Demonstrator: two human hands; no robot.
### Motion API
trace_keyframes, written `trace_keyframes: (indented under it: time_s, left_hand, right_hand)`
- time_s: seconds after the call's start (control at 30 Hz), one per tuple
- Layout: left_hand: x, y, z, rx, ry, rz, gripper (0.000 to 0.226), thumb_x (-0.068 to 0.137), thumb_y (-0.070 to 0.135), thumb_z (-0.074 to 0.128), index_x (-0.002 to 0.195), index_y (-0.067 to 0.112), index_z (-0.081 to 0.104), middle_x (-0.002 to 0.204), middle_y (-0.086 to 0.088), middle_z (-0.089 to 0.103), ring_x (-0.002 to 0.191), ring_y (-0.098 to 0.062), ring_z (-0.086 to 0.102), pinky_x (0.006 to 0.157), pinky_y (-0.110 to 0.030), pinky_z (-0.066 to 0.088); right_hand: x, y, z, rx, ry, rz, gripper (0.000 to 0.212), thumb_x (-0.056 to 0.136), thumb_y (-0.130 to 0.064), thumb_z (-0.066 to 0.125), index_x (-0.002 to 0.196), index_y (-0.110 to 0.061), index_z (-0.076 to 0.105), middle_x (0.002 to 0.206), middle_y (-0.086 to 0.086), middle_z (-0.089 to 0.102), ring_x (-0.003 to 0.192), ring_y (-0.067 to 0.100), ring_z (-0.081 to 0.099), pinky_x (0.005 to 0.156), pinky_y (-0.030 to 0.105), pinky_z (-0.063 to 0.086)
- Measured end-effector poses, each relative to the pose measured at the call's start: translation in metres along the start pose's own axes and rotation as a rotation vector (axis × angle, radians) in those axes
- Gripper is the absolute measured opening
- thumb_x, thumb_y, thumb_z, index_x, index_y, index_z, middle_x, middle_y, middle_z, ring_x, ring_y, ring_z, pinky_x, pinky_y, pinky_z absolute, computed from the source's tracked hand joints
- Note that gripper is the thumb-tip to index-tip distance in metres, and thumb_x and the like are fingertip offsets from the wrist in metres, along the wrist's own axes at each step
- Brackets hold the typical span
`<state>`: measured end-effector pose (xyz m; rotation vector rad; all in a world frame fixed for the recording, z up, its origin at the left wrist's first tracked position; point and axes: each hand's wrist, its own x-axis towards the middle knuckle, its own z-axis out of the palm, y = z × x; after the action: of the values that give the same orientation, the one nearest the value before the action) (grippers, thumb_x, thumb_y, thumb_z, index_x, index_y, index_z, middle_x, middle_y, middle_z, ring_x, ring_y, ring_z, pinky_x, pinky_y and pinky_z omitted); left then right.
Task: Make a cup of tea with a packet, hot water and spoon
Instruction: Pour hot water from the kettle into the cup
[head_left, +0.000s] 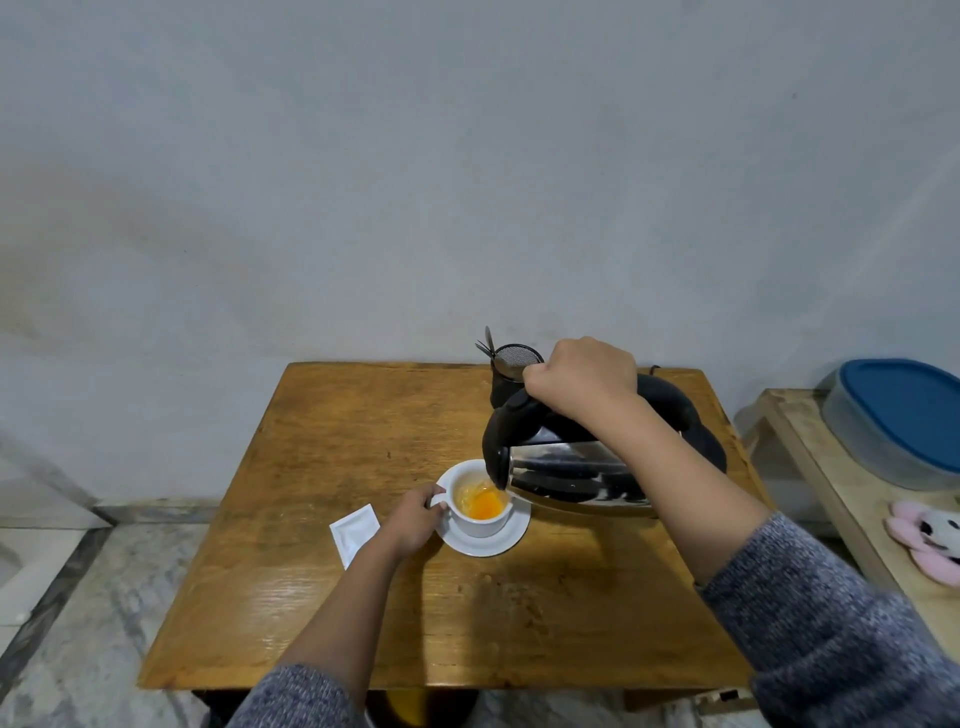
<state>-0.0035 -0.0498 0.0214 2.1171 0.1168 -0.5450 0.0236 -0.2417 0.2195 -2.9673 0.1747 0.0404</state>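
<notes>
The left hand (413, 525) pinches the cup (480, 501) handle, steadying it on its saucer (485, 543); the packet (353, 532) lies just left of that hand on the desk (322, 467). Beyond, the right hand (584, 376) is clamped on the tilted kettle (571, 475), spout over the cup. Pour slowly, stopping below the rim. The spoon (488, 340) stands in a holder (511, 371) behind.

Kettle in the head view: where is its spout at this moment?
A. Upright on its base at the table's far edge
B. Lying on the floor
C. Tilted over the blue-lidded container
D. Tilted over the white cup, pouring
D: the right hand tips the kettle so its spout is over the cup, where orange liquid is swirling.
</notes>
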Motion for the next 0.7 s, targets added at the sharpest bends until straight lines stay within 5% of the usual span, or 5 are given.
trace_keyframes:
  time_s: [0.4, 0.7]
  left_hand:
    - [0.000, -0.001, -0.009, 0.047, -0.025, 0.032, 0.031, 0.092, 0.015, 0.050, 0.123, 0.012, 0.057, 0.131, -0.011, 0.057, 0.116, -0.026, 0.052, 0.095, -0.034, 0.040]
    - [0.004, -0.001, -0.010, 0.067, -0.033, 0.053, 0.030, 0.092, 0.014, 0.050, 0.121, 0.011, 0.058, 0.129, -0.011, 0.058, 0.105, -0.019, 0.051, 0.089, -0.030, 0.038]
  right_hand:
    - [-0.010, -0.007, -0.003, -0.014, 0.005, 0.038, 0.022, 0.083, -0.033, 0.046, 0.077, -0.012, 0.052, 0.067, 0.002, 0.046, 0.074, 0.026, 0.049, 0.063, 0.028, 0.035]
    - [-0.008, -0.011, -0.005, -0.021, 0.006, 0.031, 0.022, 0.083, -0.032, 0.046, 0.077, -0.012, 0.053, 0.062, -0.001, 0.042, 0.071, 0.024, 0.050, 0.054, 0.025, 0.029]
